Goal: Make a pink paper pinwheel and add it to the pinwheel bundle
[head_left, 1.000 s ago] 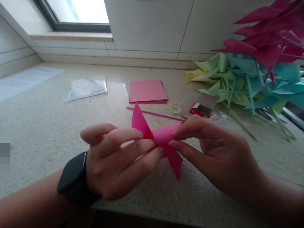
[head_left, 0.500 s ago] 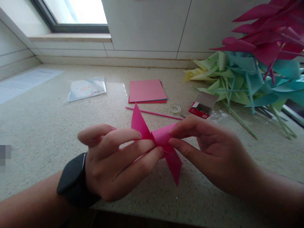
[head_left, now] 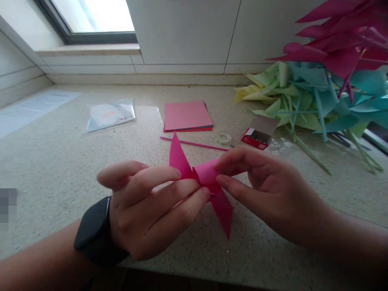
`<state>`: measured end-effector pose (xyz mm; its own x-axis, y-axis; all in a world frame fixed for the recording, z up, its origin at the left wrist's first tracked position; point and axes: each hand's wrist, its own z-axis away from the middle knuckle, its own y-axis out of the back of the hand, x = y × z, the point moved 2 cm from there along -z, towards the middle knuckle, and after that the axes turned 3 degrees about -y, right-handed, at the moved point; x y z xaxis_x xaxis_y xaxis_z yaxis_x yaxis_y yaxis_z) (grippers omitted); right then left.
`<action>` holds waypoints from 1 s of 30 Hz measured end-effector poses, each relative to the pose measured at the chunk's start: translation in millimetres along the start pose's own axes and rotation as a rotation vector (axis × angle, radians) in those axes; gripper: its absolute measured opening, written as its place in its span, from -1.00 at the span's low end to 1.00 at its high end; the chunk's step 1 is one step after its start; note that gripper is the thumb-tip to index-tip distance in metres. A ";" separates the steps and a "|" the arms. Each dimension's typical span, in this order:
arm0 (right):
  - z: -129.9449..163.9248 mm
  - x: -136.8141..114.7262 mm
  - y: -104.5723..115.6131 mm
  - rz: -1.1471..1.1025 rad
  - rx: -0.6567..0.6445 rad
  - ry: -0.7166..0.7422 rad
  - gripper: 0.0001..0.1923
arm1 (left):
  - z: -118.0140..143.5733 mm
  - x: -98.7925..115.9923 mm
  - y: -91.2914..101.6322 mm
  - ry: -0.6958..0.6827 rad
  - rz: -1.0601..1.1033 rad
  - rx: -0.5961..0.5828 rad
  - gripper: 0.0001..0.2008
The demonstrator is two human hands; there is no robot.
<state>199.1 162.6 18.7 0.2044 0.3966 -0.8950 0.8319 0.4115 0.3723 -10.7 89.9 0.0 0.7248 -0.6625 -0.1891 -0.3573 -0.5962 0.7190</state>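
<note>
Both hands are on the half-folded hot-pink paper pinwheel, held just above the near edge of the speckled beige stone desk. The left hand, the one with the black smartwatch, pinches the centre, and the right hand grips a curled flap from the right side. Progress-wise I'd say it's midway: two pointed blades stick out (one up, one down), the flap is rolled toward the middle but nothing looks pinned yet, and the one thin pink stick lies unattached just behind. Count of the rest: one stack of pink paper squares, one small roll of clear tape, one open red cardboard box, one clear plastic bag, one printed sheet far left, and a pile of finished green, teal and magenta pinwheels far right, too tangled to count.
</note>
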 end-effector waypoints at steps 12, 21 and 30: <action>1.3 0.8 1.1 0.001 -0.009 0.019 -0.93 | -0.7 -0.3 1.3 0.002 -0.011 -0.023 -0.59; 0.8 1.0 1.3 0.015 -0.011 0.019 -0.93 | -1.6 0.6 2.8 -0.018 -0.001 -0.031 -0.60; 0.1 2.0 1.7 0.029 -0.022 0.023 -0.93 | -1.1 0.1 3.4 -0.043 -0.009 -0.036 -0.56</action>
<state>201.0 164.0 17.5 0.2162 0.4271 -0.8780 0.8141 0.4176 0.4036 -11.2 88.3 3.2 0.7020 -0.6762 -0.2236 -0.3285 -0.5860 0.7408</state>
